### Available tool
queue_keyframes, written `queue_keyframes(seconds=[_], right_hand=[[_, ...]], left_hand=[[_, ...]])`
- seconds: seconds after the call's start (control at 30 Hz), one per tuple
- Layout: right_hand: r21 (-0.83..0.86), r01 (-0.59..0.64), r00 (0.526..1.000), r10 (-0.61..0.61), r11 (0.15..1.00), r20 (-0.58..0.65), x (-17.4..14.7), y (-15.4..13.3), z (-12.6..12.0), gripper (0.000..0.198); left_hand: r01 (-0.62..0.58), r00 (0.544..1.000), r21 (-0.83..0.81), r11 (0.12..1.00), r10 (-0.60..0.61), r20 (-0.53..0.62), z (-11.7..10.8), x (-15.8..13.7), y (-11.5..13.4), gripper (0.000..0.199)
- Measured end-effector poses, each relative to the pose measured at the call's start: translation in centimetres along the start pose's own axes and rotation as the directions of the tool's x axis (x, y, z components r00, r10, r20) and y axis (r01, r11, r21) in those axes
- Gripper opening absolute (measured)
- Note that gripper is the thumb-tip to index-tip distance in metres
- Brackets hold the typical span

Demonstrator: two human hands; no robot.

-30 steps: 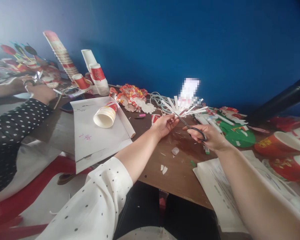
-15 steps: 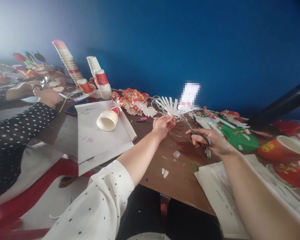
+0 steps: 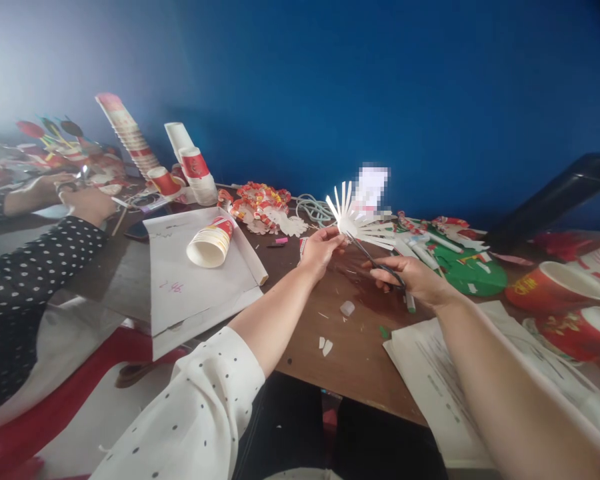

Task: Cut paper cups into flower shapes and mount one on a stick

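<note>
My left hand [image 3: 325, 248] pinches the near edge of a paper cup cut into strips [image 3: 349, 225], its white strips fanned out around a round middle. In my right hand [image 3: 405, 277] is a pair of black-handled scissors [image 3: 367, 253], fingers through the loops. The scissors' tips reach the cut cup close to my left fingertips. Whether the blades are closed on the paper is too small to tell. Below my hands, small white paper scraps [image 3: 325, 347] lie on the brown table [image 3: 300, 320].
Left are a white folder [image 3: 180, 300] bearing a stack of cups [image 3: 210, 243], and taller cup stacks [image 3: 199, 177]. A co-worker's hands [image 3: 87, 200] work beyond them. Paper cutouts [image 3: 260, 207] lie behind. Right are green paper [image 3: 470, 270], red cups [image 3: 550, 287] and papers [image 3: 440, 373].
The cut cup has turned and tilted, so its strips now spread to both sides and its round middle shows. My right hand and the scissors have moved closer to my left fingers.
</note>
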State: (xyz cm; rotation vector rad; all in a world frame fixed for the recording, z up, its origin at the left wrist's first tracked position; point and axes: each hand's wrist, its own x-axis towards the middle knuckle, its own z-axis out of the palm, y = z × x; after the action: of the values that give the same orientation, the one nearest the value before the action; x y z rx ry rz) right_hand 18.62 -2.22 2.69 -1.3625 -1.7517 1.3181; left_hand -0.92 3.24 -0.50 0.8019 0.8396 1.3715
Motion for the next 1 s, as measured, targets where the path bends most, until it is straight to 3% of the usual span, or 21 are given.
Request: queue_keyframes(seconds=[0.33, 0.6, 1.0], right_hand=[[-0.009, -0.022, 1.0, 0.022, 1.0, 0.005, -0.1, 0.1, -0.6, 0.055], [-0.001, -0.041, 0.999, 0.041, 0.999, 0.013, -0.3, 0.2, -0.9, 0.051], [0.082, 0.005, 0.998, 0.0, 0.997, -0.066, 0.3, 0.0, 0.5, 0.047]], left_hand=[[-0.02, 1.0, 0.025, 0.999, 0.02, 0.018, 0.3, -0.3, 0.2, 0.015], [-0.028, 0.996, 0.045, 0.999, 0.025, 0.081, 0.1, 0.1, -0.4, 0.012], [0.016, 0.991, -0.003, 1.0, -0.015, 0.135, 0.3, -0.1, -0.7, 0.013]])
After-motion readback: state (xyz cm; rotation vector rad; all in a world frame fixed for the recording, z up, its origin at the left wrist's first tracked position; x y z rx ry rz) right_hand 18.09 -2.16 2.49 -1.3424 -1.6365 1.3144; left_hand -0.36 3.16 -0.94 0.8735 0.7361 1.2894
